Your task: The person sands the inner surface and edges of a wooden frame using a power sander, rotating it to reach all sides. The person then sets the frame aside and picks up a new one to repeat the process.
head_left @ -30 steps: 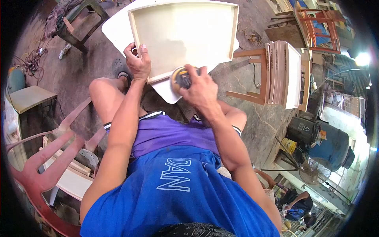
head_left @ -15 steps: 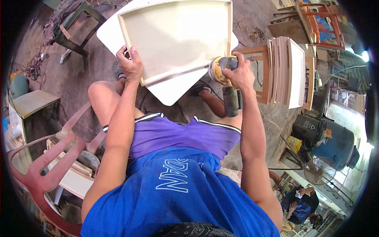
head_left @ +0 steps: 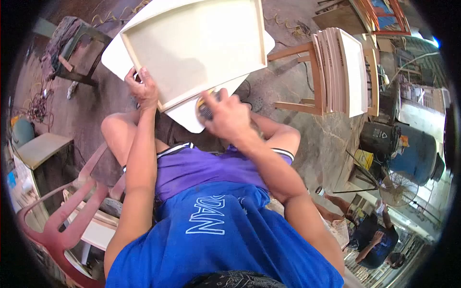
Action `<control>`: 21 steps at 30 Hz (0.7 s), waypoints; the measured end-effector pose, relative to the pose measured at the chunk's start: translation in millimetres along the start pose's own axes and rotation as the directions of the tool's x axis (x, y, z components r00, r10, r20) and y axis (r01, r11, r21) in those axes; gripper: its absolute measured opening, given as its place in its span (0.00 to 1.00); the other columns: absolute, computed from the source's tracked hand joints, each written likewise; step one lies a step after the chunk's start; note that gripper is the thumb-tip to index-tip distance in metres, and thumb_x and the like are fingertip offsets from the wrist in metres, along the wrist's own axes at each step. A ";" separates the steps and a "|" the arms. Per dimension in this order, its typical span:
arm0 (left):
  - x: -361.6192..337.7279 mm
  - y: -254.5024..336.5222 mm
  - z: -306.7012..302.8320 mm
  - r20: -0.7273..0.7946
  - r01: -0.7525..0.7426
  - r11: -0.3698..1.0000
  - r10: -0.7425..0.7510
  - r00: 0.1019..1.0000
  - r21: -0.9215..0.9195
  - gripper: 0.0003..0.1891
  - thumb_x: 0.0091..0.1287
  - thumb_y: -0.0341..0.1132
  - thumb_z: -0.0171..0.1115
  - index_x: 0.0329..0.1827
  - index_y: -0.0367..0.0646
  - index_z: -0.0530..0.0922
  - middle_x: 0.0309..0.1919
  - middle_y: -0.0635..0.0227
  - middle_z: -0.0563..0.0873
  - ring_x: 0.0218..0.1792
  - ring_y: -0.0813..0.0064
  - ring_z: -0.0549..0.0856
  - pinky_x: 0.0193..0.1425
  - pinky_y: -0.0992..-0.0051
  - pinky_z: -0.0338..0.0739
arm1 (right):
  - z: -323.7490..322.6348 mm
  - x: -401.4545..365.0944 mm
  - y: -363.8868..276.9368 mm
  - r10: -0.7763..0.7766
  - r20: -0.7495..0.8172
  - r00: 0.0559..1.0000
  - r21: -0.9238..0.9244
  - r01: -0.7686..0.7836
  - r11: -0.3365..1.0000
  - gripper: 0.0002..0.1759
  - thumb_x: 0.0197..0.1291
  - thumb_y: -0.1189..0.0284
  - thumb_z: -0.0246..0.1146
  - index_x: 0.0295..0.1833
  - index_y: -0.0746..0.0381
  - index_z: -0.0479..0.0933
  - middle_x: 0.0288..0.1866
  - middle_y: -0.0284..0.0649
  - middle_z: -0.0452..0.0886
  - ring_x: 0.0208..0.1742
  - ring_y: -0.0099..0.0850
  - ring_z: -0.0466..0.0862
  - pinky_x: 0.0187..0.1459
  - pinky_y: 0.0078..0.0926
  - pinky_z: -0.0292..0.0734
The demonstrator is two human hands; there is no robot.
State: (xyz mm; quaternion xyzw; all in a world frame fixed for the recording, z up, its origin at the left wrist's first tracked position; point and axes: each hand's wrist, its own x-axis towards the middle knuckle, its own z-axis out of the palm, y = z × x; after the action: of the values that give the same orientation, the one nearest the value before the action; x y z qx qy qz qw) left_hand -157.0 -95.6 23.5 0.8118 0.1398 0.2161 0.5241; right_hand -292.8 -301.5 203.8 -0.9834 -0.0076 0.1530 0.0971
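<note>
A shallow wooden tray [head_left: 263,48] with a raised rim lies tilted on a white board or tabletop [head_left: 192,120] in front of my knees. My left hand [head_left: 144,89] grips the tray's left rim, thumb on the inner side. My right hand [head_left: 228,115] is wrapped round a yellow and black power sander [head_left: 205,108], partly hidden by the fingers and slightly blurred. The sander's round pad is against or close beside the tray's near edge, towards its left corner; exact contact is hard to tell.
Several stacked panels [head_left: 331,72] rest on a wooden frame [head_left: 314,79] at right. A red plastic chair [head_left: 48,218] is at left, a dark stool [head_left: 84,48] behind. A fan [head_left: 398,188], a blue barrel [head_left: 415,153] and another person [head_left: 377,240] are at lower right.
My right hand has carried the sander leftwards along the tray's near edge, from the right corner towards the left. My left hand keeps its hold on the rim. The whole view has shifted somewhat.
</note>
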 end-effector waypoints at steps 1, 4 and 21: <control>1.1 1.6 0.2 0.003 0.011 1.000 -0.011 1.000 -0.008 0.24 0.78 0.45 0.67 0.65 0.35 0.74 0.55 0.47 0.86 0.49 0.56 0.89 0.54 0.59 0.83 | 5.3 -5.3 -8.5 -0.051 0.017 0.999 0.033 0.051 0.998 0.39 0.57 0.58 0.75 0.75 0.43 0.74 0.59 0.57 0.77 0.50 0.56 0.87 0.42 0.52 0.89; 12.7 -1.3 -3.0 0.032 0.026 0.999 -0.027 0.999 0.031 0.24 0.79 0.44 0.67 0.67 0.35 0.74 0.57 0.46 0.86 0.52 0.54 0.90 0.56 0.59 0.84 | -3.7 -20.1 -17.6 -0.074 -0.023 0.997 0.159 0.077 0.984 0.40 0.54 0.59 0.79 0.74 0.41 0.74 0.58 0.56 0.76 0.50 0.56 0.87 0.43 0.51 0.89; 182.6 -11.0 41.9 0.444 -0.616 0.762 0.490 0.751 0.201 0.24 0.73 0.42 0.68 0.68 0.41 0.83 0.63 0.50 0.86 0.68 0.50 0.81 0.78 0.59 0.70 | -83.1 -47.9 100.4 0.261 -0.103 0.960 -0.045 -0.266 0.963 0.42 0.48 0.66 0.75 0.73 0.43 0.76 0.63 0.46 0.78 0.60 0.52 0.87 0.56 0.51 0.87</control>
State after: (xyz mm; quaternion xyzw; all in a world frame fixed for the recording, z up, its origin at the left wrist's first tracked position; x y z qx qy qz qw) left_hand 22.3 -41.3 35.8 0.9180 -0.1758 0.1817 0.3055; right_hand -314.9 -417.9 276.4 -0.9843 0.1236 0.1166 0.0470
